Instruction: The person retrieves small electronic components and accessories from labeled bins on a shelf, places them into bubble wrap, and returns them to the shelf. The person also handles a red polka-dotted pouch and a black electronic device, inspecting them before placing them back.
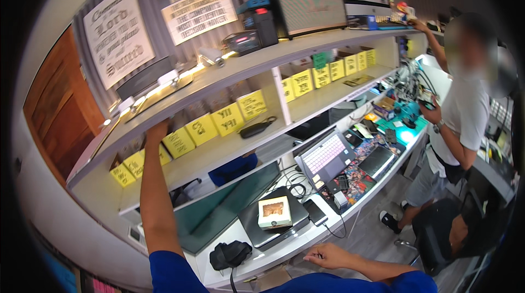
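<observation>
My left arm stretches up to the shelf. My left hand [158, 129] reaches in above the row of yellow-labelled boxes, beside one yellow-fronted box [179, 142]. Its fingers are hidden under the upper board. Low in front of my body is my right hand [327, 256], its fingers curled together with a small dark bit showing at them, too small to name. On the desk near it lie a phone [315, 212] with a cable and a closed black laptop [261, 233]. A small windowed pastry box [275, 212] sits on that laptop.
A black pouch [231, 255] lies at the desk's near left, before a dark monitor [224, 205]. An open laptop [325, 159] stands further right. A black case [258, 127] rests on the shelf, and a speaker [310, 13] above. Another person [465, 101] stands right, beside a black chair [437, 233].
</observation>
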A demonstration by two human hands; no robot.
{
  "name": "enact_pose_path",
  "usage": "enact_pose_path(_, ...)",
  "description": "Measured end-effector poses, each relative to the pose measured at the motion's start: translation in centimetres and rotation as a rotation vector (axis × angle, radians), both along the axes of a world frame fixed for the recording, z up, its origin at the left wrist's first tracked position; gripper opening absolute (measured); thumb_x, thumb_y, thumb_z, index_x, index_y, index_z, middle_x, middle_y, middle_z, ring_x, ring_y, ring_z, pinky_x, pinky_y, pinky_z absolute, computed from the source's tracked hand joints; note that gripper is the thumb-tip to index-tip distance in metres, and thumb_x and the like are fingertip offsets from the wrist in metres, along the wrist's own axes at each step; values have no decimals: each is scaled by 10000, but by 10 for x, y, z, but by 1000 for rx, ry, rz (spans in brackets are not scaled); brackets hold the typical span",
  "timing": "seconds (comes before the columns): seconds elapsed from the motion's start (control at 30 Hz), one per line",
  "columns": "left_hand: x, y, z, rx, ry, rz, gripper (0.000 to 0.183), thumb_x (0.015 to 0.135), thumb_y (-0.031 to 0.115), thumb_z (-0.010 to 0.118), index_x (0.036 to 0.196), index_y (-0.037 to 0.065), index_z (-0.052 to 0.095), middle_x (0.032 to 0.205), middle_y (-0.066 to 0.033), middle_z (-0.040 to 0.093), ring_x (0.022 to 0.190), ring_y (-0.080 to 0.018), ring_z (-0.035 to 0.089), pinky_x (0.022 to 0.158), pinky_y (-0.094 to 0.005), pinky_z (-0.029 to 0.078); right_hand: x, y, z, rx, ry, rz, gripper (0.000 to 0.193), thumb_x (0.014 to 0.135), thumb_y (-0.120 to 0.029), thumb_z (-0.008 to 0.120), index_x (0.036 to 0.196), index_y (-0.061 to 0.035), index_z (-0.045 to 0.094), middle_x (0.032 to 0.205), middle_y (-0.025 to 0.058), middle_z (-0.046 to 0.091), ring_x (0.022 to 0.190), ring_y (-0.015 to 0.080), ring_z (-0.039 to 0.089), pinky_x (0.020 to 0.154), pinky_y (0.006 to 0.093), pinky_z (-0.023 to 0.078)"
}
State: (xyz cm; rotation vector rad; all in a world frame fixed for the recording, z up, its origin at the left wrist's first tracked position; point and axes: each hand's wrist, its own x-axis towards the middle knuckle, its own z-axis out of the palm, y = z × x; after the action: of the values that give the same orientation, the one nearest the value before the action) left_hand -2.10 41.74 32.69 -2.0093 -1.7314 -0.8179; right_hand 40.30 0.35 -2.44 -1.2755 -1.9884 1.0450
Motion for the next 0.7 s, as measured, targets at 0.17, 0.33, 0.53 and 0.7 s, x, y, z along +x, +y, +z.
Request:
enact_pose_path(0.17,-67,73,-12,145,8,-155,468,993,377,564,1331,56,601,1412,-217,567,1322,-394,507,1101,-429,393,-4,-10,-6,12,98,-97,366,988,-393,621,1041,-51,743,930,134,710,784,271,673,705,370,523)
enact_pose_path(0.33,-78,111,-16,161,51,-149,460,993,375,562,1325,58,597,1388,-219,581,1312,-388,511,1106,-426,390,-6,-27,-11,1,232,-316,307,978,-325,660,1055,-40,743,933,121,720,787,225,660,702,341,512)
enact_pose_path(0.53,-70,145,-27,177,0,-104,470,992,378,558,1328,51,587,1386,-213,579,1312,-373,514,1105,-435,393,-8,-35,-15,12,210,-418,300,981,-322,671,1050,-38,742,932,97,725,813,171,662,706,313,514)
enact_pose_path(0.7,-124,184,-20,278,109,-180,396,986,361,563,1170,24,658,1209,-217,670,1153,-378,600,1020,-460,451,-6,-28,-28,62,152,-393,361,985,-381,632,1055,-43,739,923,134,724,799,255,676,701,351,515)
